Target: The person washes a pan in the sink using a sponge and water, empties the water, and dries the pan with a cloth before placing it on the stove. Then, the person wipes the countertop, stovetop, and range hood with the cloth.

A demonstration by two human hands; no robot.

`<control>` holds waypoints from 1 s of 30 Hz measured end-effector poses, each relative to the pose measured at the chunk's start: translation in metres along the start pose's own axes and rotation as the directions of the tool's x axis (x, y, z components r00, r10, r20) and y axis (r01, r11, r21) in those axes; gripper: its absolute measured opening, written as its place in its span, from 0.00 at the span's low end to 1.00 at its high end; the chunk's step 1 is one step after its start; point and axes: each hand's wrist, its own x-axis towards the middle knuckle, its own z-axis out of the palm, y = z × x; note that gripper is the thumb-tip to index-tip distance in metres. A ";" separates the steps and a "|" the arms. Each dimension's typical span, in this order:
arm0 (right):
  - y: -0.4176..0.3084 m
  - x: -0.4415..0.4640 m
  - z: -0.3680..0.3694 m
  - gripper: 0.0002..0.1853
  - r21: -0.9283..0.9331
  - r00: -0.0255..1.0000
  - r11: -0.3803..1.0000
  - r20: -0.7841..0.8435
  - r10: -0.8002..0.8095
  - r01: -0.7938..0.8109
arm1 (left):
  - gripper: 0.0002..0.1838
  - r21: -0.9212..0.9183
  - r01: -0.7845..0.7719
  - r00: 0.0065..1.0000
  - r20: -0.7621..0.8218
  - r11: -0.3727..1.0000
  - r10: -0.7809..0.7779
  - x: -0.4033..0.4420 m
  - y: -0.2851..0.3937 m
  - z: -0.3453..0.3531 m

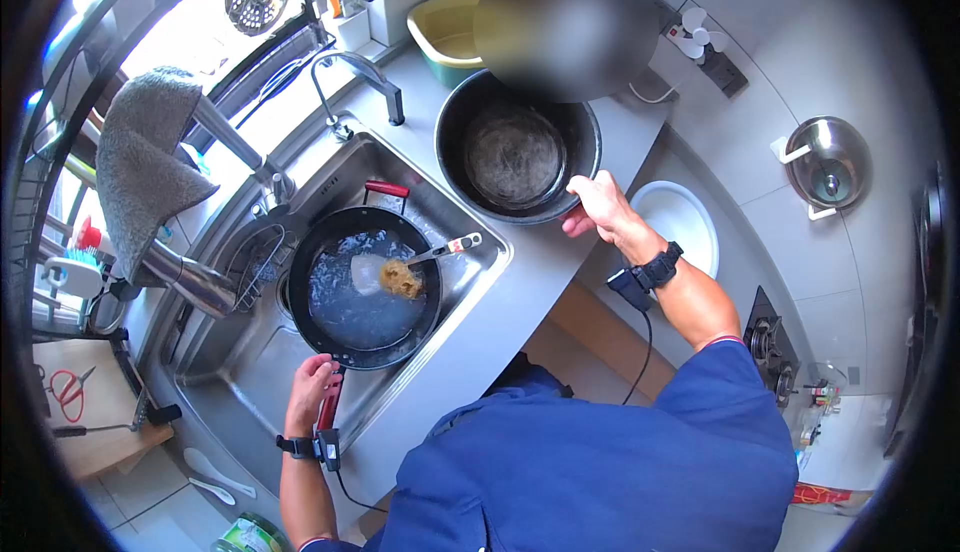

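A black wok (365, 297) with cloudy water sits in the steel sink (235, 377). In it lie a tan scrubber (400, 280) and a handled tool (450, 248) whose grip rests over the rim. My left hand (313, 389) is at the wok's red handle (329, 404); how its fingers meet the handle is unclear. On the counter to the right of the sink stands a dark round pot (515, 152), its inside wet or stained. My right hand (600, 207) grips the pot's rim at its lower right, with the fingers bent beneath the edge.
Behind the pot is a yellow-green basin (450, 37). A faucet (375, 82) rises at the sink's back edge; a larger spout (195, 277) reaches over its left side. A white basin (680, 227) is right of the counter. Red scissors (70, 392) lie at far left.
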 end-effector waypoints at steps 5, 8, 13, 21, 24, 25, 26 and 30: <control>0.004 0.017 -0.015 0.17 0.138 0.994 0.985 0.027 0.105 -0.108 | 0.21 -0.030 0.004 1.000 0.007 1.000 -0.004 0.000 0.006 0.006; 0.009 0.028 -0.022 0.18 0.212 0.986 0.963 0.045 0.161 -0.167 | 0.20 -0.031 0.008 1.000 -0.003 0.999 -0.008 0.000 0.009 0.008; 0.001 0.022 -0.013 0.22 0.295 0.982 0.937 0.044 0.184 -0.189 | 0.18 -0.097 0.012 1.000 -0.004 0.995 -0.012 0.001 0.004 0.010; 0.019 -0.029 0.063 0.19 -0.443 0.809 0.880 0.573 0.132 0.170 | 0.18 -0.159 -0.038 0.999 0.015 0.986 0.041 0.012 -0.014 0.006; 0.025 -0.007 0.116 0.15 -0.574 0.667 0.372 0.717 -0.200 0.729 | 0.18 -0.142 -0.055 0.998 -0.002 0.988 0.055 0.006 0.002 0.014; 0.034 0.006 0.131 0.14 -0.605 0.648 0.231 0.720 -0.251 0.762 | 0.18 -0.157 -0.066 0.998 0.004 0.985 0.067 0.003 0.010 0.019; 0.047 0.022 0.148 0.13 -0.622 0.617 0.088 0.730 -0.296 0.778 | 0.18 -0.172 -0.071 0.997 0.004 0.982 0.073 0.000 0.018 0.024; 0.083 0.067 0.206 0.11 -0.726 0.690 -0.221 0.687 -0.227 0.651 | 0.20 -0.212 -0.120 0.992 0.020 0.970 0.127 -0.006 0.026 0.033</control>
